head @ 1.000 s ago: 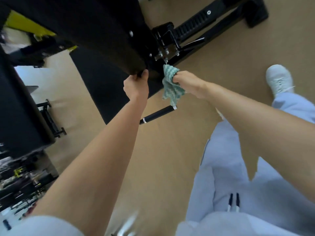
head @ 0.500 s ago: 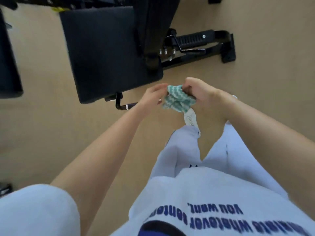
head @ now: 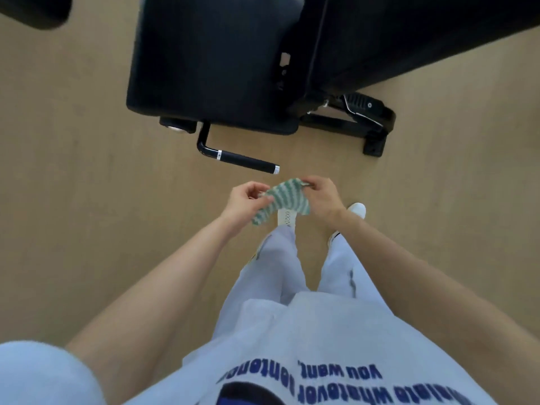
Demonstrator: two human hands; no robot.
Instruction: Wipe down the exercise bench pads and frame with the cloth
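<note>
Where the cloth is hanging: the green-and-white striped cloth (head: 282, 200) is stretching between both hands at center frame, off the bench, above the tan floor (head: 73, 171).
Left hand (head: 244, 200): its grip is pinching the cloth's left edge.
Right hand (head: 321, 197): its grip is pinching the cloth's upper right corner.
Seat pad (head: 210, 62): lying black at upper center, apart from the cloth.
Back pad (head: 409, 33): slanting across the upper right.
Frame (head: 336, 124): resting on the floor beneath the pads.
Handle (head: 248, 162): sticking out below the seat pad, near the hands.
Shoes: 2 white ones (head: 357, 209) are showing beneath the cloth.
</note>
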